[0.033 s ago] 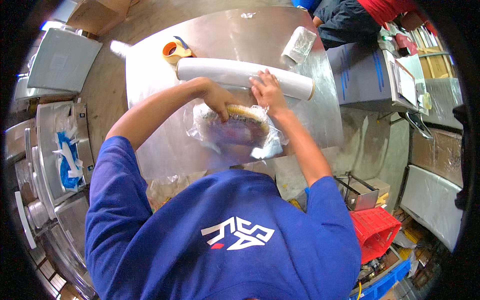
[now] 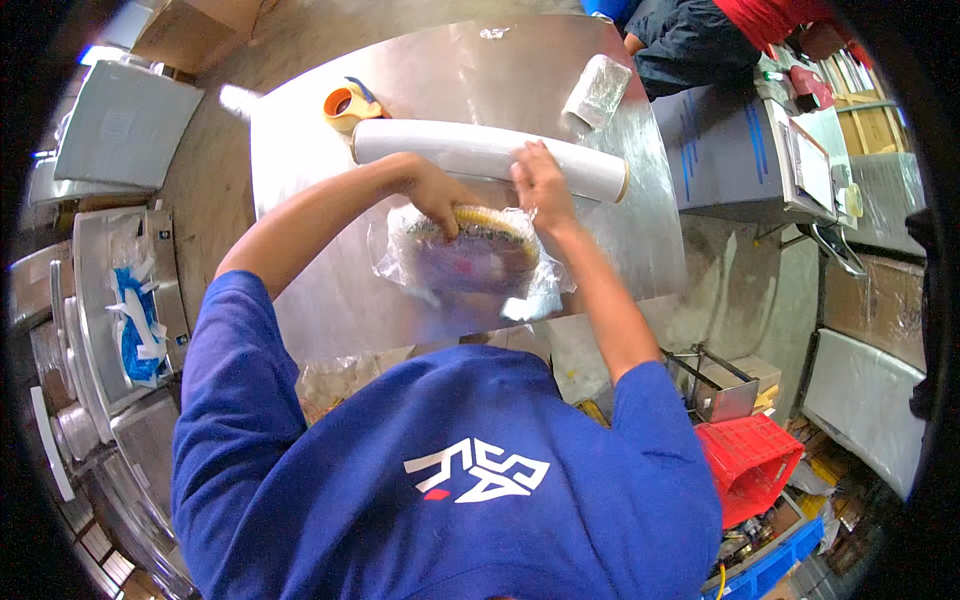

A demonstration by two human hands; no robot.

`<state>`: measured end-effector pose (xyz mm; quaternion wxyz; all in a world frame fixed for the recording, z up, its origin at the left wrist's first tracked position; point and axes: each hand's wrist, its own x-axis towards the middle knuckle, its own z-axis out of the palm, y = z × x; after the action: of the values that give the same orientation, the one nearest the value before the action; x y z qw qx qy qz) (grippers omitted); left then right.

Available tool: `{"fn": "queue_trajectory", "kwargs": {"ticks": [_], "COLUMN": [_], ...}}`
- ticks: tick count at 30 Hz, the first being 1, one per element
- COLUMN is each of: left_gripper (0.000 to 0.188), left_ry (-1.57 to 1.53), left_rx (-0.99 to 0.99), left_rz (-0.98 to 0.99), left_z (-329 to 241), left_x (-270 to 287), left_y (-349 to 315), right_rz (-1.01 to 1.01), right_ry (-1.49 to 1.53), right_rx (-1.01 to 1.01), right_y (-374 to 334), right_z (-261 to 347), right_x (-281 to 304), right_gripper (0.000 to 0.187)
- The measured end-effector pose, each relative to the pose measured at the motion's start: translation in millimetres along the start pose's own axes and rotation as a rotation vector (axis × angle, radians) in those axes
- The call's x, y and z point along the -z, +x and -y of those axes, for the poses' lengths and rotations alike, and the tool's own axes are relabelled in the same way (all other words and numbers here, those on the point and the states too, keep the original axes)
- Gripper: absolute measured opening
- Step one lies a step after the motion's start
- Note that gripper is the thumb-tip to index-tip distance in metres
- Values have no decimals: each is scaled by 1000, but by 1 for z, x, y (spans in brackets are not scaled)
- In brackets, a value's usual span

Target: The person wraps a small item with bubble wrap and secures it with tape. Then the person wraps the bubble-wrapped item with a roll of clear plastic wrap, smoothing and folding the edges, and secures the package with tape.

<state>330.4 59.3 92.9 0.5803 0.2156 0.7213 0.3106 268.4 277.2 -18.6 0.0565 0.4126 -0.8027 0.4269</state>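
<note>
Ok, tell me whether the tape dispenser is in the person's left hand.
No, the tape dispenser lies on the metal table, while the left hand holds the plastic-wrapped bundle.

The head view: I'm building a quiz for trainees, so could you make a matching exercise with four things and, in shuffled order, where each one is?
Things
1. Long white film roll
2. Orange-and-yellow tape dispenser
3. Film-wrapped rounded bundle with a yellow edge
4. Red plastic crate

Places
A. Held by the person's left hand
B. Off the silver sheet-metal table, at the lower right of the view
C. Lying crosswise on the table, in front of both hands
D. On the table, toward its far left

Right pairs: 1-C, 2-D, 3-A, 4-B
</note>
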Motion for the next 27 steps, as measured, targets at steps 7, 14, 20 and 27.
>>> {"fn": "queue_trajectory", "kwargs": {"ticks": [7, 14, 20, 27], "left_gripper": [70, 75, 77, 93], "left_ry": [-439, -404, -434, -7], "left_rx": [-45, 77, 224, 111], "left_rz": [169, 284, 197, -233], "left_z": [54, 79, 84, 70], "left_x": [38, 71, 78, 66], "left_y": [31, 53, 54, 48], "right_rz": [-169, -282, -131, -187], "right_ry": [-114, 65, 101, 93], "right_rx": [175, -454, -508, -498], "right_y": [-44, -38, -33, -32], "right_z": [103, 79, 44, 30], "right_x": [15, -19, -24, -38], "right_gripper": [23, 56, 61, 53]}}
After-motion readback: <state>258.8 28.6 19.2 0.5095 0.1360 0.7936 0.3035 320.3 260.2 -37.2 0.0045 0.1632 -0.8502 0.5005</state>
